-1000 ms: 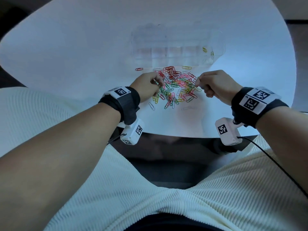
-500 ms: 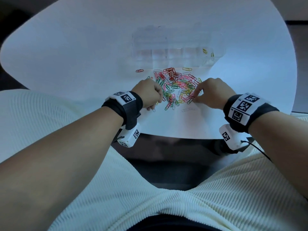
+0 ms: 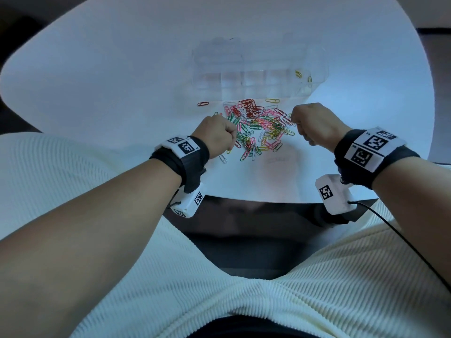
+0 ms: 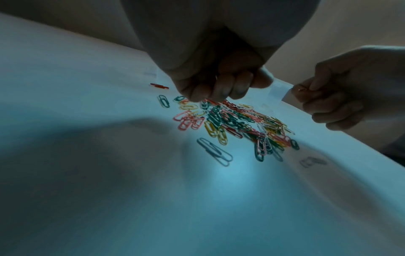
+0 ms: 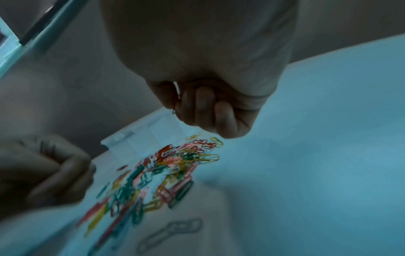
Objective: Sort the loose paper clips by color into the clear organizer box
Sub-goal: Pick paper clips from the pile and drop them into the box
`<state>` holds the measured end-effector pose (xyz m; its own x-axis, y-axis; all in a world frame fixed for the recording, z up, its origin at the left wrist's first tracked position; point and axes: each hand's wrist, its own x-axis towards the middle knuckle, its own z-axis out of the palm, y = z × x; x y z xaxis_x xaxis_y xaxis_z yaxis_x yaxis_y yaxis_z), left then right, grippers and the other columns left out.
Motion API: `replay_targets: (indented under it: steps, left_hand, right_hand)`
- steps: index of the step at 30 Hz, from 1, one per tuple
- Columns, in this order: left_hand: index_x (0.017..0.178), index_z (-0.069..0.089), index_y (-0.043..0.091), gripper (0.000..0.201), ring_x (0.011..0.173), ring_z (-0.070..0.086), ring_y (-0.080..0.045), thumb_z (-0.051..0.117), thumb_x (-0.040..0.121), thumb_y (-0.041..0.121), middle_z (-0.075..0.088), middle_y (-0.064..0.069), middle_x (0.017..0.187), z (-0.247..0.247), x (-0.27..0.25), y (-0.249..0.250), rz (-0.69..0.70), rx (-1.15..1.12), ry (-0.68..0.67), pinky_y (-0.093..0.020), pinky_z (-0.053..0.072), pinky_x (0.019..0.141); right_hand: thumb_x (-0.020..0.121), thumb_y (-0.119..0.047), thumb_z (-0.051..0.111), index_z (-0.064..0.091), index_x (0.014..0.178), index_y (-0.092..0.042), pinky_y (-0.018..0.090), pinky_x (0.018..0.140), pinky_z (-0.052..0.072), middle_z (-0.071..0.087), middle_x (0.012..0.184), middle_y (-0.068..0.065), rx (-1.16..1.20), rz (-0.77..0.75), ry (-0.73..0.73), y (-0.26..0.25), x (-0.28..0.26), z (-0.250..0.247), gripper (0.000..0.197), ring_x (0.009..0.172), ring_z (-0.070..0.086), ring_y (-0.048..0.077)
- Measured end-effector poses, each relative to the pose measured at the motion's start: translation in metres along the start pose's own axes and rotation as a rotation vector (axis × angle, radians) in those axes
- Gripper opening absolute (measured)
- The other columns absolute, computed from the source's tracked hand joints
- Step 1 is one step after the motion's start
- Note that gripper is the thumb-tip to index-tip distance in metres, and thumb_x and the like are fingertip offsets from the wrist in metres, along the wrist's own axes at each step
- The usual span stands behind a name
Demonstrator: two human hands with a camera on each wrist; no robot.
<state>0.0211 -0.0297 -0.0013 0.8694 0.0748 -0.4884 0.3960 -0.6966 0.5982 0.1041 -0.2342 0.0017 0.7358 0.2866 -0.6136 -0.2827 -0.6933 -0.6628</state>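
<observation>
A mixed pile of coloured paper clips (image 3: 258, 128) lies on the white table, just in front of the clear organizer box (image 3: 256, 71). Two yellow clips (image 3: 299, 74) sit in the box's far-right compartment. My left hand (image 3: 217, 135) hovers at the pile's left edge with its fingers (image 4: 219, 88) curled, thumb and forefinger down on the clips; a glint in the palm suggests clips held there. My right hand (image 3: 314, 123) is raised at the pile's right edge and pinches a yellowish clip (image 4: 302, 89) between thumb and forefinger (image 5: 181, 102).
A lone red clip (image 3: 202, 103) lies left of the pile, a yellow one (image 3: 272, 100) near the box front, and a silver one (image 3: 222, 158) towards me. The table's near edge (image 3: 256, 201) runs just below my wrists. Bare white tabletop surrounds the box.
My right hand dipped to the pile's right edge and has lifted again with a clip pinched. My left hand sank slightly to the pile's left edge and stays there.
</observation>
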Motion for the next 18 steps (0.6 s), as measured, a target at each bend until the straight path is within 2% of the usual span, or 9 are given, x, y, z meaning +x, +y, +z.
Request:
replay_targets:
  steps: [2, 4, 5, 6, 8, 11, 14, 16, 18]
  left_hand:
    - [0.053, 0.059, 0.010, 0.032, 0.063, 0.049, -0.001, 0.041, 0.068, -0.011, 0.056, 0.004, 0.055, 0.001, 0.003, -0.004, -0.040, -0.063, -0.009, -0.019, 0.039, 0.069]
    - [0.059, 0.061, 0.006, 0.026, 0.067, 0.053, -0.009, 0.045, 0.074, -0.007, 0.059, -0.002, 0.062, 0.002, 0.005, -0.006, -0.035, -0.075, 0.007, -0.024, 0.044, 0.079]
    - [0.066, 0.064, 0.004, 0.021, 0.069, 0.054, -0.013, 0.048, 0.077, -0.002, 0.060, -0.004, 0.066, 0.002, 0.006, -0.006, -0.019, -0.039, 0.017, -0.024, 0.044, 0.080]
    - [0.074, 0.066, 0.007, 0.015, 0.069, 0.053, -0.012, 0.051, 0.080, 0.004, 0.058, -0.001, 0.069, 0.002, 0.006, -0.005, -0.006, 0.018, 0.025, -0.023, 0.043, 0.075]
    - [0.088, 0.066, 0.017, 0.011, 0.067, 0.049, -0.011, 0.058, 0.080, 0.014, 0.049, 0.010, 0.069, 0.004, 0.005, -0.006, 0.008, 0.147, 0.023, -0.022, 0.036, 0.066]
    - [0.102, 0.066, 0.020, 0.020, 0.075, 0.048, -0.015, 0.063, 0.083, 0.022, 0.050, 0.008, 0.074, 0.007, 0.005, -0.011, 0.063, 0.310, 0.032, -0.022, 0.034, 0.069]
    - [0.106, 0.068, 0.018, 0.022, 0.080, 0.046, -0.013, 0.064, 0.086, 0.026, 0.062, 0.001, 0.089, 0.011, 0.007, -0.013, 0.114, 0.370, 0.040, -0.022, 0.035, 0.072]
    - [0.106, 0.069, 0.018, 0.022, 0.083, 0.051, -0.015, 0.064, 0.086, 0.027, 0.067, -0.002, 0.099, 0.011, 0.008, -0.012, 0.116, 0.380, 0.031, -0.022, 0.037, 0.074]
    - [0.102, 0.070, 0.017, 0.019, 0.091, 0.058, -0.019, 0.063, 0.088, 0.027, 0.068, -0.004, 0.102, 0.012, 0.010, -0.012, 0.111, 0.389, 0.000, -0.025, 0.039, 0.075]
  right_hand:
    - [0.077, -0.016, 0.039, 0.021, 0.058, -0.021, 0.029, 0.051, 0.011, 0.018, 0.055, -0.001, 0.238, 0.042, -0.064, -0.003, -0.003, -0.001, 0.027, 0.053, 0.011, 0.018]
    - [0.072, -0.016, 0.038, 0.014, 0.064, -0.022, 0.030, 0.050, 0.007, 0.011, 0.060, 0.000, 0.419, 0.046, -0.124, -0.008, -0.007, -0.004, 0.026, 0.056, 0.005, 0.018]
    - [0.072, -0.016, 0.038, 0.015, 0.064, -0.022, 0.029, 0.049, 0.007, 0.012, 0.058, -0.001, 0.484, 0.043, -0.132, -0.010, -0.008, -0.005, 0.025, 0.055, 0.006, 0.018]
    - [0.075, -0.015, 0.040, 0.019, 0.063, -0.021, 0.029, 0.049, 0.008, 0.018, 0.054, 0.000, 0.529, 0.037, -0.121, -0.012, -0.010, -0.006, 0.025, 0.052, 0.009, 0.017]
    - [0.081, -0.009, 0.041, 0.029, 0.062, -0.016, 0.028, 0.050, 0.011, 0.036, 0.049, 0.005, 0.569, 0.013, -0.074, -0.015, -0.012, -0.008, 0.024, 0.044, 0.017, 0.016]
    - [0.078, 0.003, 0.035, 0.029, 0.054, -0.014, 0.020, 0.044, 0.017, 0.046, 0.052, 0.010, 0.603, -0.018, -0.038, -0.019, -0.014, -0.007, 0.030, 0.038, 0.021, 0.015]
    - [0.073, 0.006, 0.028, 0.027, 0.058, -0.014, 0.022, 0.046, 0.014, 0.043, 0.055, 0.009, 0.620, -0.012, -0.057, -0.019, -0.011, -0.005, 0.025, 0.039, 0.022, 0.015]
    - [0.072, 0.005, 0.030, 0.029, 0.063, -0.015, 0.028, 0.051, 0.012, 0.042, 0.055, 0.008, 0.599, 0.001, -0.075, -0.019, -0.011, -0.004, 0.022, 0.042, 0.022, 0.016]
    - [0.071, 0.003, 0.033, 0.031, 0.064, -0.015, 0.028, 0.051, 0.012, 0.042, 0.057, 0.008, 0.558, 0.005, -0.079, -0.019, -0.011, -0.002, 0.020, 0.043, 0.022, 0.016]
